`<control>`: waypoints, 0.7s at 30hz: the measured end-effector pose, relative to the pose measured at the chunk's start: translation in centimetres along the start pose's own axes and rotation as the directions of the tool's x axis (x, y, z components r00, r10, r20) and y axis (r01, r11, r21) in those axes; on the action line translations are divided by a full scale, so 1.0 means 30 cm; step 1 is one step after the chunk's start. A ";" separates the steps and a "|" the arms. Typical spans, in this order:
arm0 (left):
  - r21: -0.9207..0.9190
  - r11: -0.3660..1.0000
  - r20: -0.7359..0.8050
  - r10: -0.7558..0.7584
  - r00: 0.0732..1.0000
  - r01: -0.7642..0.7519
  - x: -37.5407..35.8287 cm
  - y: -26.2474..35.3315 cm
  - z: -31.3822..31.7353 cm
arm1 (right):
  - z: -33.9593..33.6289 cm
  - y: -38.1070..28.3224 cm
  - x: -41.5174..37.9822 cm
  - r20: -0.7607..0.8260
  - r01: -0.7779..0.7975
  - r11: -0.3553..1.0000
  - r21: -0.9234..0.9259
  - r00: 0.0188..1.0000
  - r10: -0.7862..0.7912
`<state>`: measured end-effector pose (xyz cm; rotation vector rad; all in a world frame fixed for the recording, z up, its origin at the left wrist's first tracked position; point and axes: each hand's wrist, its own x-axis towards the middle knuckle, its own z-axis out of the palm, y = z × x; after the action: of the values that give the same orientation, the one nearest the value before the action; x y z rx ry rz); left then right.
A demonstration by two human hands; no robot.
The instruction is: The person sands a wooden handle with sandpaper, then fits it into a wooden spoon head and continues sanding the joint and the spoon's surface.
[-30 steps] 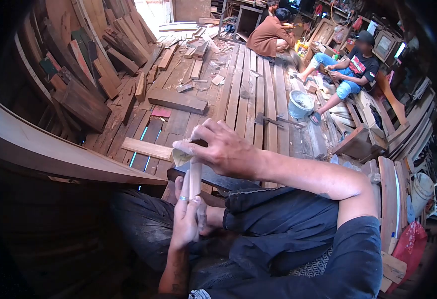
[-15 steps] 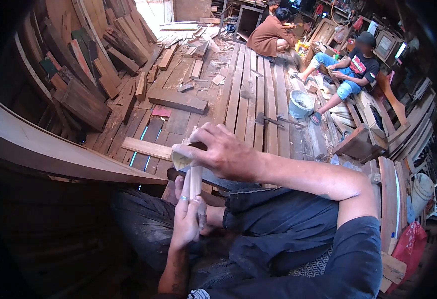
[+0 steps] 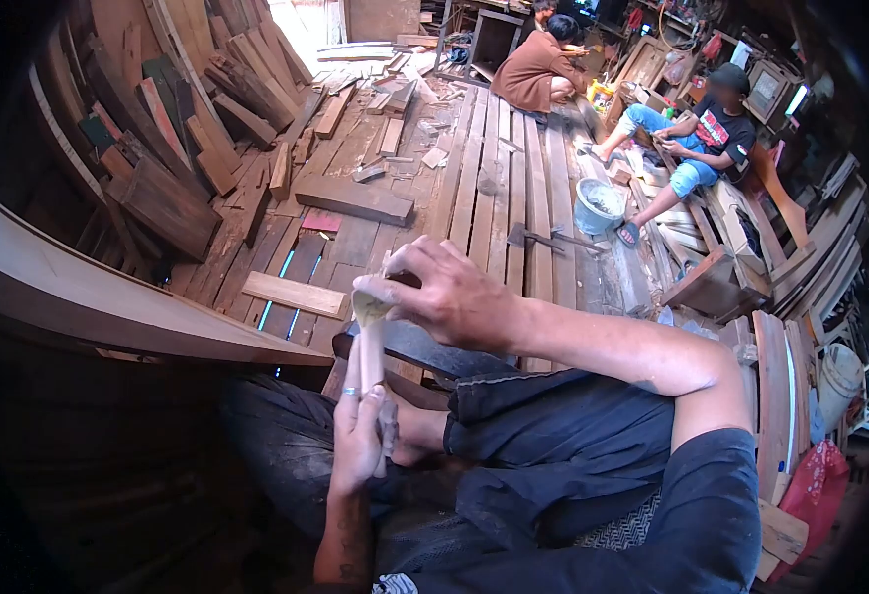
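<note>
My left hand (image 3: pixel 358 436), with a ring on one finger, is closed around the lower part of a slim pale wooden stick (image 3: pixel 371 358) held nearly upright above my crossed legs. At its top end, my right hand (image 3: pixel 459 305) pinches a curled piece of sandpaper (image 3: pixel 371 308) between thumb and fingers, against the wood. Part of the sheet is hidden behind the fingers. Beneath the hands lies a dark, flat piece (image 3: pixel 419 348) that is partly covered.
A pale board (image 3: pixel 296 294) and a thick wood block (image 3: pixel 355 201) lie ahead. A hatchet (image 3: pixel 520 238) and a bucket (image 3: pixel 598 206) are on the slatted floor. One person (image 3: pixel 716 134) sits at right; others crouch behind. A long curved plank (image 3: pixel 127 292) runs along my left.
Both hands have shifted slightly left, and the stick has tilted a little. The sandpaper has turned around the stick's top, showing less of its opening.
</note>
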<state>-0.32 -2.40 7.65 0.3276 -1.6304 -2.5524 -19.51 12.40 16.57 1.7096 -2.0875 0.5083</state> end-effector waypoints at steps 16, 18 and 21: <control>0.041 0.999 -0.007 0.019 1.000 -0.019 0.016 0.017 -0.004 | 0.004 0.006 -0.013 0.023 -0.023 0.998 0.053 1.000 0.022; 0.133 0.990 0.001 0.045 0.999 -0.045 0.024 -0.013 -0.003 | 0.008 -0.013 -0.007 0.053 -0.005 0.999 0.047 0.999 0.003; 0.105 0.994 0.000 -0.035 0.999 0.035 0.003 0.002 0.024 | -0.001 -0.021 -0.001 0.061 0.014 0.999 0.032 0.998 -0.016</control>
<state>-0.57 -1.82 7.97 0.3652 -1.7796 -2.4977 -18.89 12.33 16.60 1.7782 -2.1179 0.4931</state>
